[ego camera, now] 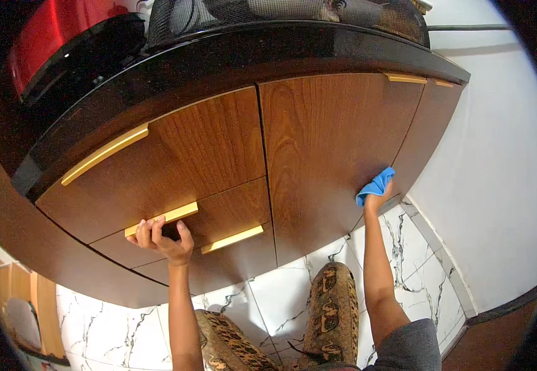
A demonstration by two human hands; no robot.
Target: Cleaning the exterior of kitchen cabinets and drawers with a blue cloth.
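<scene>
My left hand [166, 239] has its fingertips hooked on the gold metal handle [175, 213] of the middle drawer at lower left. With my right hand [379, 197] I hold a blue cloth [375, 185] against the lower right part of a brown wood-grain cabinet door [324, 153]. The cloth is bunched, and it hides part of my fingers. Above and below the middle drawer are other drawer fronts, each with a gold handle. The drawers and the door look closed.
A black glossy countertop [296, 44] overhangs the cabinet. On it stand a red appliance [59, 32] and a dark mesh cover [273, 11] over items. A white wall [491, 162] borders the right side. Below lies a marble-patterned tile floor [124, 334], near my knees.
</scene>
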